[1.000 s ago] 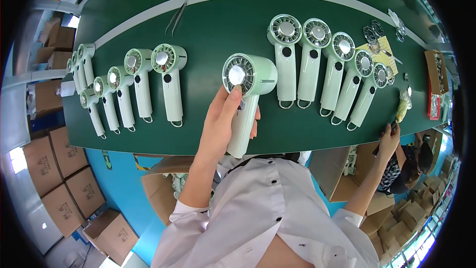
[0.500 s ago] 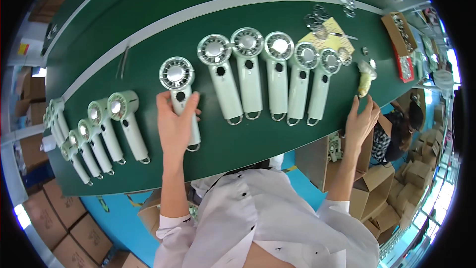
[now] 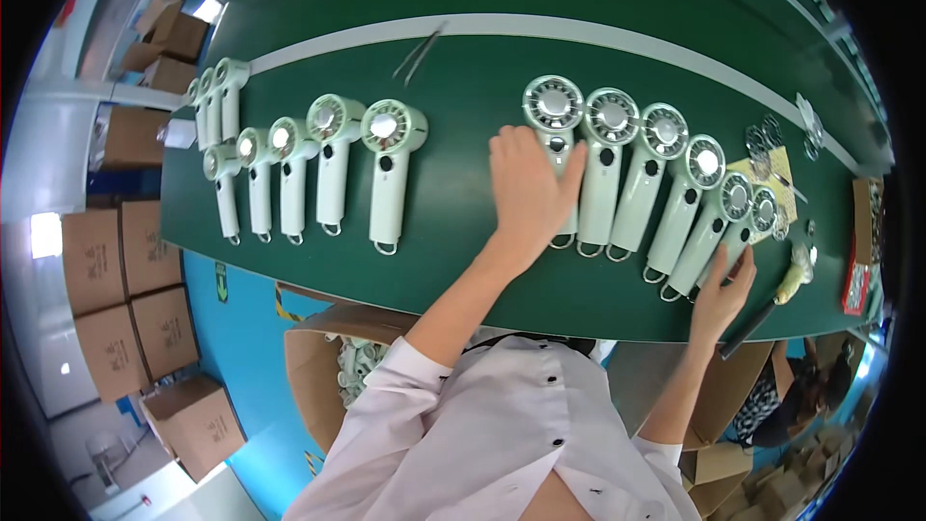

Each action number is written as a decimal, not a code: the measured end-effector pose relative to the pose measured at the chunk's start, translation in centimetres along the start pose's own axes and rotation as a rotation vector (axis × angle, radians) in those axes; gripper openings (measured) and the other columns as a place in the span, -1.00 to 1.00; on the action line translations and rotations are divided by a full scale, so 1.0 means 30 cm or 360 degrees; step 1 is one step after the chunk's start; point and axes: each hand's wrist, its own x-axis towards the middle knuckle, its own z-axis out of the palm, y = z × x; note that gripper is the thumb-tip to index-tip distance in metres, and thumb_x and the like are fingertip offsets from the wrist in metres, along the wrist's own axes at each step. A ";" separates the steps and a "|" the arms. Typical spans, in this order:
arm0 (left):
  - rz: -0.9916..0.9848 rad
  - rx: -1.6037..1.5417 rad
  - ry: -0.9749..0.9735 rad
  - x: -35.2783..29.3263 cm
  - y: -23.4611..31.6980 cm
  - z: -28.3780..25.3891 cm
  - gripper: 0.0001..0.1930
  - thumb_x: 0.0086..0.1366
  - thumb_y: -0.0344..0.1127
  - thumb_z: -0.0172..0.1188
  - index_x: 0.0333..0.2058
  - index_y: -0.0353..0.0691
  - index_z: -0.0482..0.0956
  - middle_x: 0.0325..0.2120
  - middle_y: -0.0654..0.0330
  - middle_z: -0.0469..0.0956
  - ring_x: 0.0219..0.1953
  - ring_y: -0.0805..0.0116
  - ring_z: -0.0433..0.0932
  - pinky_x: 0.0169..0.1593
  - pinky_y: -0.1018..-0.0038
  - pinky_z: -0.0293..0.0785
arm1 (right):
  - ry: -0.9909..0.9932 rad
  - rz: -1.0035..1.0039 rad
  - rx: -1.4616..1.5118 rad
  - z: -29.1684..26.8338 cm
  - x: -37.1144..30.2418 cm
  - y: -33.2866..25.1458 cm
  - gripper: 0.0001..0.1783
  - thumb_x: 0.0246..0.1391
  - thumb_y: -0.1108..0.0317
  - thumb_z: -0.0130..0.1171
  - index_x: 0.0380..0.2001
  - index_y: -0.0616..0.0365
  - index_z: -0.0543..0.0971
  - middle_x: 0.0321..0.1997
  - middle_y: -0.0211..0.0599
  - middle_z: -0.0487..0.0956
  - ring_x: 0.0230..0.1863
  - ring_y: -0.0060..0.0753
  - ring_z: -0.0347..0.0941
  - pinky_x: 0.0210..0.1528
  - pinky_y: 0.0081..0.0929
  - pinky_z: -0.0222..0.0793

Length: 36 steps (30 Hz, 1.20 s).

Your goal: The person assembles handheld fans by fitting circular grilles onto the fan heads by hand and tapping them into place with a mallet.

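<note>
My left hand (image 3: 529, 188) is wrapped round the handle of a pale green handheld fan (image 3: 555, 104), the leftmost in a slanting row on the green table. That fan lies beside another fan (image 3: 602, 174), their round heads close together. Several more, such as this fan (image 3: 643, 183), continue the row to the right. At its right end my right hand (image 3: 723, 297) has its fingers round the lower handle of the last fan (image 3: 763, 212), partly hiding it. Just right of that hand lies a black-handled tool (image 3: 748, 328) with a yellowish wrapped end (image 3: 797, 273).
Several other fans (image 3: 388, 183) stand apart on the left of the table (image 3: 463, 280). Tweezers (image 3: 420, 53) lie at the pale strip. A yellow sheet (image 3: 781, 172) with metal parts is at the right, near a red tray (image 3: 855, 287). An open carton (image 3: 313, 376) stands below the edge.
My left hand has brought its fan rightward against the row. My right hand has moved from the yellowish wrapped end to the row's last fan. The view has shifted left.
</note>
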 end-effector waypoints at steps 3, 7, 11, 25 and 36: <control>-0.0091 -0.0066 -0.0244 0.004 0.001 -0.066 -0.51 0.23 -0.05 0.30 -0.21 -0.47 0.44 -0.24 -0.14 0.42 -0.14 -0.10 0.38 0.00 0.11 0.32 | -0.0064 -0.0003 -0.0014 -0.001 0.020 -0.003 -0.51 0.34 0.18 0.15 0.13 0.37 0.45 -0.20 -0.15 0.50 -0.23 -0.32 0.39 -0.13 -0.40 0.35; 0.0096 0.0118 -0.0230 0.001 -0.035 -0.230 -0.52 0.21 -0.14 0.33 -0.03 -0.37 0.50 -0.10 -0.17 0.48 0.02 -0.15 0.44 0.18 0.14 0.34 | -0.0015 0.0070 0.0027 -0.103 0.041 0.109 -0.57 0.35 0.19 0.14 0.11 0.31 0.51 -0.08 -0.13 0.57 -0.13 -0.32 0.48 -0.04 -0.45 0.39; -0.0134 0.0213 0.0590 -0.032 -0.212 -0.386 -0.49 0.24 -0.16 0.41 -0.03 -0.45 0.46 -0.15 -0.07 0.48 -0.09 0.01 0.45 0.05 0.23 0.39 | 0.0206 0.0123 0.0035 -0.135 0.178 0.107 -0.70 0.32 0.25 0.18 -0.04 0.25 0.62 -0.17 -0.24 0.65 -0.15 -0.47 0.53 0.00 -0.48 0.42; -0.0682 0.0092 -0.0428 -0.109 -0.192 -0.397 -0.54 0.30 -0.17 0.31 -0.03 -0.36 0.35 -0.16 -0.08 0.57 -0.13 0.03 0.56 0.03 0.24 0.43 | -0.0829 -0.0631 0.0188 0.049 0.728 0.118 -0.47 -0.06 0.14 0.46 -0.03 0.17 0.64 -0.01 -0.15 0.53 -0.14 -0.24 0.54 -0.03 -0.39 0.49; -0.0525 -0.0003 -0.0775 -0.224 -0.117 -0.416 -0.58 0.21 -0.22 0.39 -0.16 -0.39 0.43 -0.32 -0.07 0.56 -0.29 -0.05 0.54 -0.16 0.21 0.44 | -0.0601 0.0240 0.0834 -0.082 0.691 -0.043 -0.64 0.29 0.28 0.17 0.02 0.33 0.60 -0.23 -0.26 0.68 -0.33 -0.58 0.52 -0.21 -0.59 0.43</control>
